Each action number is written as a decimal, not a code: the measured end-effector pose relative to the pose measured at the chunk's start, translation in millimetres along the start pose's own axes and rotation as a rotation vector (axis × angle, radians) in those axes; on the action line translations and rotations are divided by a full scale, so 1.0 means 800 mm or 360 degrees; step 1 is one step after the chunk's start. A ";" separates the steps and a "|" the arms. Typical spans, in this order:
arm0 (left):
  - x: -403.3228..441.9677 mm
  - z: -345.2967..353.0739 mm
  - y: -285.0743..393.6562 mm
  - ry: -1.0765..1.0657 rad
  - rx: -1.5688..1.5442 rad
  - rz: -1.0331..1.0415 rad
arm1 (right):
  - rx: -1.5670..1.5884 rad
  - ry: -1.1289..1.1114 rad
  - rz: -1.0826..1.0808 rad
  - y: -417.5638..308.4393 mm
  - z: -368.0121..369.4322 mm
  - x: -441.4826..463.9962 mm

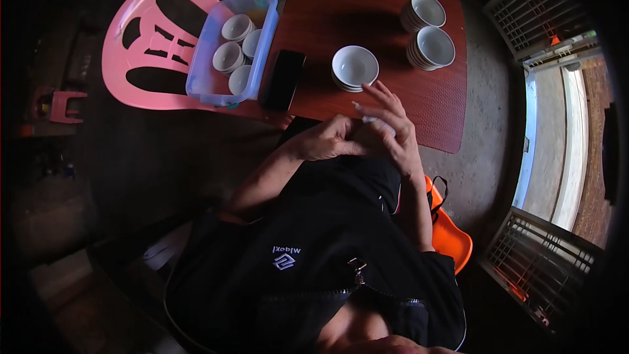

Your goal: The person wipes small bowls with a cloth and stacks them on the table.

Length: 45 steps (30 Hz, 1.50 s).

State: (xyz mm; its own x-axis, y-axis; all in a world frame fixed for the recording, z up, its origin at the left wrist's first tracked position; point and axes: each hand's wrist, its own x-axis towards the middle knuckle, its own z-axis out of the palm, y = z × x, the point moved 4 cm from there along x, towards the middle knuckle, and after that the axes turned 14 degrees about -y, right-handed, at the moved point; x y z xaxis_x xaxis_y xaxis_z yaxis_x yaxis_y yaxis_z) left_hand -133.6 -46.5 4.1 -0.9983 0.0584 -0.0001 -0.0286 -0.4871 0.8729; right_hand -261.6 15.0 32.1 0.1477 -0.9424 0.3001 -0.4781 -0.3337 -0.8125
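My left hand [327,139] is closed, its fingers curled in against my right hand, just off the table's near edge. What it holds, if anything, is hidden. My right hand [392,124] has a crumpled white piece [380,123], like tissue or cloth, caught between its fingers, with the upper fingers reaching forward. Just beyond those fingertips a short stack of white bowls [354,67] stands upright on the brown table [327,13]. Whether the fingertips touch the bowls I cannot tell.
Two taller stacks of white bowls [427,12] [434,47] stand at the table's far right. A black phone-like slab [286,78] lies at its left edge. The blue plastic box [196,78] with several bowls rests on a pink chair [118,59]. An orange seat [452,242] is at my right.
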 end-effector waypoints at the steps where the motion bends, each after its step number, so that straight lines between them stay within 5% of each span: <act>1: -0.002 -0.005 0.003 -0.0064 0.0174 0.0094 | -0.0299 -0.0170 0.0027 -0.021 0.007 0.009; 3: -0.005 -0.009 0.000 -0.0093 0.0099 0.0146 | -0.0526 -0.0339 0.0050 -0.032 0.015 0.016; 6: -0.009 -0.009 0.002 -0.0029 -0.0113 0.0164 | 0.0666 -0.0263 0.0262 0.007 0.006 0.012; 8: -0.016 -0.012 0.002 -0.0096 -0.0196 0.0106 | 0.1032 -0.0008 0.0674 0.017 0.009 0.005; 11: -0.020 -0.015 0.003 0.0015 -0.0190 0.0119 | 0.1312 0.0489 0.0658 0.059 0.026 -0.018; 15: -0.024 -0.022 -0.008 -0.0105 -0.0070 -0.0028 | 0.1169 0.0187 0.0754 0.030 0.010 -0.007; 18: -0.018 -0.006 0.003 -0.0079 -0.0316 0.0038 | 0.0174 -0.0259 0.0367 0.006 -0.001 0.014; 19: -0.018 -0.009 0.003 0.0010 -0.0418 0.0071 | 0.0364 -0.0267 0.0524 -0.001 -0.008 0.017; 22: -0.016 -0.008 0.004 0.0018 -0.0521 0.0194 | 0.1474 0.0070 0.0639 0.032 -0.001 0.004; 23: -0.017 -0.010 0.007 0.0120 -0.0602 0.0325 | 0.0345 0.0523 0.0295 0.037 0.006 -0.009; 25: -0.017 -0.019 -0.005 0.0082 -0.0649 0.0384 | 0.2425 0.0854 0.0666 0.054 0.046 -0.004; 27: -0.018 -0.023 -0.010 0.0286 -0.0423 0.0462 | 0.2659 0.0974 0.0352 0.059 0.064 -0.009; 30: -0.020 -0.026 -0.004 0.0036 -0.0002 0.0202 | 0.2204 0.1049 0.0836 0.058 0.053 -0.015; 31: -0.021 -0.029 0.000 0.0039 0.0002 0.0202 | 0.1986 0.0822 0.1004 0.040 0.033 -0.012; 34: -0.021 -0.029 -0.002 -0.0022 -0.0450 0.0066 | 0.1387 0.0187 0.0699 0.036 0.016 -0.004; 36: -0.016 -0.021 0.001 0.0034 -0.0510 0.0157 | 0.1472 0.0306 0.0758 0.043 0.012 -0.006; 37: -0.015 -0.018 0.003 0.0088 -0.0570 0.0242 | -0.0066 0.0394 0.0420 0.032 0.004 -0.005; 39: -0.015 -0.014 0.003 0.0199 -0.0527 0.0315 | 0.2360 0.0964 0.0833 0.050 0.045 -0.011; 41: -0.020 -0.022 0.002 0.0316 -0.0495 0.0374 | 0.2520 0.1001 0.0600 0.060 0.062 -0.015; 43: -0.023 -0.029 -0.003 0.0012 -0.0018 0.0113 | 0.2435 0.1007 0.0580 0.042 0.055 -0.011; 45: -0.020 -0.024 0.000 0.0026 -0.0064 0.0079 | 0.1986 0.0771 0.0732 0.035 0.035 -0.015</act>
State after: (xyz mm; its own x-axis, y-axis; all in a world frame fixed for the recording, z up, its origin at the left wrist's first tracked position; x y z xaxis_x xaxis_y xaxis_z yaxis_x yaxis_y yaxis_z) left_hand -118.4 -64.6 -5.3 -0.9992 0.0190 0.0344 0.0194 -0.5235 0.8518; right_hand -252.5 15.9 -8.4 -0.2387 -0.9549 -0.1766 0.7045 -0.0451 -0.7083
